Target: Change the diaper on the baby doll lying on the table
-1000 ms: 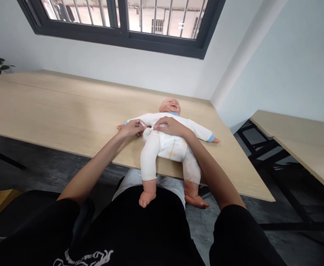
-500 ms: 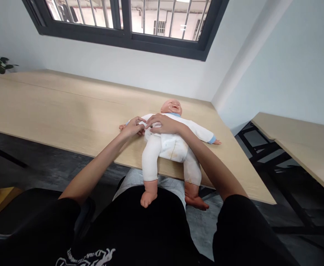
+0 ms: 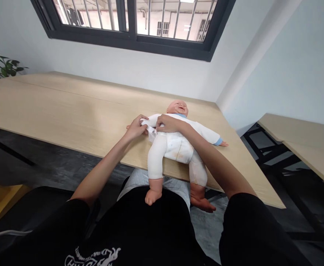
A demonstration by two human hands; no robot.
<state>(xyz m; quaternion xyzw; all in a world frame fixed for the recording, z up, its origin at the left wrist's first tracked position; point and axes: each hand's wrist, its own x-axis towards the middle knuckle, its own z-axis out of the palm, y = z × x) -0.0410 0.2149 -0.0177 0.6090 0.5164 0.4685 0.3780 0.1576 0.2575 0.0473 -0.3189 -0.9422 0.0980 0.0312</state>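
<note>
Both hands are at the chest of a baby doll that lies face up near the front edge of the long wooden worktop, head toward the wall. Its bare feet hang over the edge above the person's lap. The left hand pinches a small fold of the doll's white romper at the side of the body. The right hand rests on the chest with its fingers drawn together on the same fold, just beside the left hand. One sleeve with a blue cuff stretches out to the right. A potted plant stands at the far left end, under the barred window. A second worktop stands well apart on the right.
</note>
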